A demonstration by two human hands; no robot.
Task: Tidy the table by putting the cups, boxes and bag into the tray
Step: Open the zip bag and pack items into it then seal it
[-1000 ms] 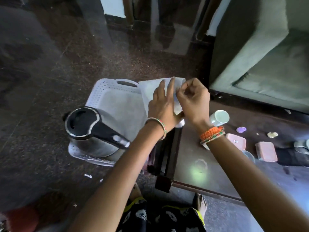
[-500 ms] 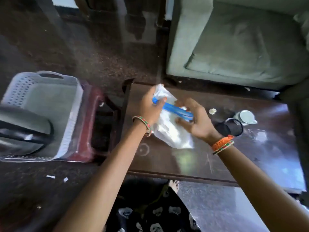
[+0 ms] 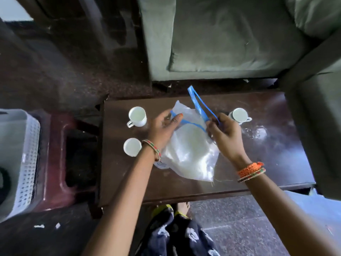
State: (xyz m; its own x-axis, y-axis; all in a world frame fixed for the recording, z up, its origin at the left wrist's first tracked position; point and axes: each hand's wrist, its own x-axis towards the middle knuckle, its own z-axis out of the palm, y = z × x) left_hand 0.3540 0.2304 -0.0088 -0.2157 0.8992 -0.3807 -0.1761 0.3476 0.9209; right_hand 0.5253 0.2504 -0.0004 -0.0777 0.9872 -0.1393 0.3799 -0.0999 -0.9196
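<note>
A clear plastic bag [image 3: 191, 156] with blue handles lies on the dark wooden table [image 3: 258, 159]. My left hand [image 3: 164, 128] grips its left blue rim. My right hand [image 3: 223, 133] pinches a blue handle loop that stands up toward the far edge. Three white cups stand on the table: one with a handle [image 3: 137, 117] at the far left, one [image 3: 132, 146] beside my left wrist, one [image 3: 239, 115] just right of my right hand. The white perforated tray [image 3: 27, 159] sits at the left edge of view on a maroon stool.
A maroon plastic stool [image 3: 57, 159] stands between tray and table. A dark kettle part [image 3: 3, 183] shows in the tray at the frame's edge. A grey-green sofa [image 3: 221, 39] lies beyond the table, another seat [image 3: 317, 126] at its right. My feet show below.
The view swung right from the tray to the table. The bag came from over the tray onto the table, and my hands have pulled its blue handles apart.
</note>
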